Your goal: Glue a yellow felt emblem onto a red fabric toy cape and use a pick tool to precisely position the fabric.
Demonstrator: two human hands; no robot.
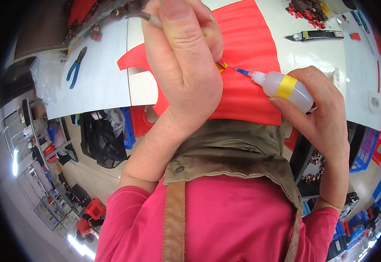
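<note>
1. Left hand (pixel 190 70), nearest to view, raised above the red sheet (pixel 258 48): fingers curled tight into a fist, thumb pressed over the top, gripping a slim tool (pixel 154 20) with pale shaft and metal tip aimed far left. Kind of tool: cannot tell.
2. Yellow piece (pixel 221 66), small, just right of the fist, partly hidden. Held or merely lying there: cannot tell.
3. Squeeze bottle (pixel 304 96), whitish, yellow band, tilted over the right part of the sheet; blue nozzle (pixel 242 71) directed left, thin end close to the yellow piece. Touching or apart: cannot tell.
4. Right hand (pixel 325 109): bottle body pinched between thumb and fingers, some fingertips hidden.
5. Red sheet: textured, spread over the white table (pixel 103 87), near edge reaching the brown apron (pixel 238 157).
6. Stage, as judged: partway. Done: bottle gripped, nozzle aligned. Left: bottle and tool not yet laid down. Liquid delivered: cannot tell.
7. Lying by, unheld: blue-handled pliers (pixel 77 64), left; utility knife (pixel 317 36), far right; pile of red and dark bits (pixel 308 12), beyond the knife.
</note>
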